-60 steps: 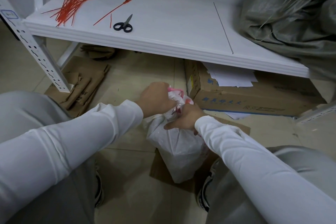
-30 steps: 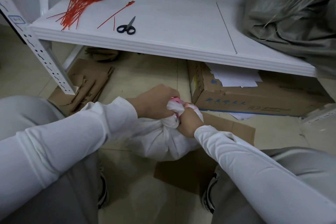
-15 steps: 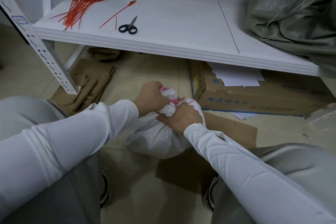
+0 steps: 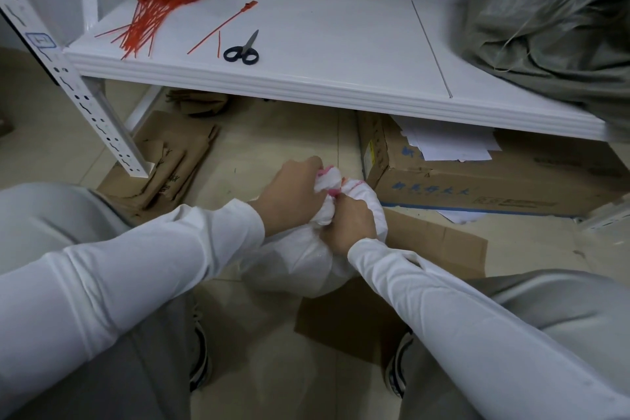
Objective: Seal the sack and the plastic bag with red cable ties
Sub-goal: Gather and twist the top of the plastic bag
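Note:
A white plastic bag [image 4: 300, 259] with pink print lies on the floor between my knees. My left hand [image 4: 289, 187] grips its bunched neck from the left. My right hand [image 4: 351, 222] grips the neck just below, from the right. On the white shelf [image 4: 341, 44] lies a pile of red cable ties [image 4: 150, 17] at the far left. One loose red cable tie [image 4: 221, 25] lies beside black-handled scissors [image 4: 242, 50]. A grey-green sack [image 4: 559, 17] sits on the shelf's right end.
A cardboard box [image 4: 477, 181] holding white papers stands under the shelf on the right. Flattened cardboard [image 4: 167, 160] lies by the shelf's perforated leg [image 4: 85, 106]. Another cardboard sheet [image 4: 426, 249] is under the bag.
The bag went from standing upright to being pressed down and squashed lower. Both hands twisted and tightened around its neck.

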The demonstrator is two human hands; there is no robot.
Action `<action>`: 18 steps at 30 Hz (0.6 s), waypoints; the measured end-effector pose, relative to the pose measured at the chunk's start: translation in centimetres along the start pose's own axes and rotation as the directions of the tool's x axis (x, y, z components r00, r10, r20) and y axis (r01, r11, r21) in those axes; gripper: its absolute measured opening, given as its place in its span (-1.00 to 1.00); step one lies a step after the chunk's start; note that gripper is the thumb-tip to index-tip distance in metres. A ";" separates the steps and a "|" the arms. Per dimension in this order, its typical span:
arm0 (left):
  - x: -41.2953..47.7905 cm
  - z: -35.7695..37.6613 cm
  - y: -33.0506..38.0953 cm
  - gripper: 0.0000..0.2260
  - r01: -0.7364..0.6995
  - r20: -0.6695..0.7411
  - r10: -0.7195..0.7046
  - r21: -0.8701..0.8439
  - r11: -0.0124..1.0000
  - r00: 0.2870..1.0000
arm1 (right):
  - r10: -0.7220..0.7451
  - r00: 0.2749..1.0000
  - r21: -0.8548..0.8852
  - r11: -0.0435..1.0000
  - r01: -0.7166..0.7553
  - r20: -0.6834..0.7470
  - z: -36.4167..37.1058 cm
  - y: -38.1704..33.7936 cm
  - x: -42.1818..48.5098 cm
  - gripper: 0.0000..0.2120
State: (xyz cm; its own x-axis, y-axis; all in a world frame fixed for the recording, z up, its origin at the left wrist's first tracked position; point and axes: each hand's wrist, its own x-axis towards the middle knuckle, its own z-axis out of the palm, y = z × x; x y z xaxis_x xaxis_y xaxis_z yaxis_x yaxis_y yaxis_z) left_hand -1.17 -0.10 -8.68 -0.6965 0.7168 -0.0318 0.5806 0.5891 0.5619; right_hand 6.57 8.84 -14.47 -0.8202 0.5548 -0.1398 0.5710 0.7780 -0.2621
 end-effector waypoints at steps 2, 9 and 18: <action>-0.2 -0.1 0.1 -0.79 -0.119 0.047 0.116 0.081 0.990 0.992 | 0.000 0.998 0.041 0.999 -0.003 0.065 -0.3 0.4 0.4 -0.72; -1.4 -0.2 0.5 -0.75 -0.321 0.187 0.287 0.190 0.928 0.940 | -0.171 0.963 0.039 0.985 0.167 0.208 -1.0 2.1 1.0 -0.69; 0.4 0.2 0.3 -0.66 -0.374 0.259 0.300 0.317 0.872 0.918 | -0.148 0.955 0.165 0.980 0.108 0.255 -3.6 2.0 1.2 -0.28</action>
State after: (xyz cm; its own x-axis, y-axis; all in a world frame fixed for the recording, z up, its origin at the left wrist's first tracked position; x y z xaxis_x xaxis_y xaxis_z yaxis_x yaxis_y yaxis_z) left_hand -1.22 0.40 -8.70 -0.3564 0.9313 -0.0749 0.9001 0.3637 0.2400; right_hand 6.87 12.10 -11.75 -0.8777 0.3393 -0.3385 0.4649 0.7743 -0.4294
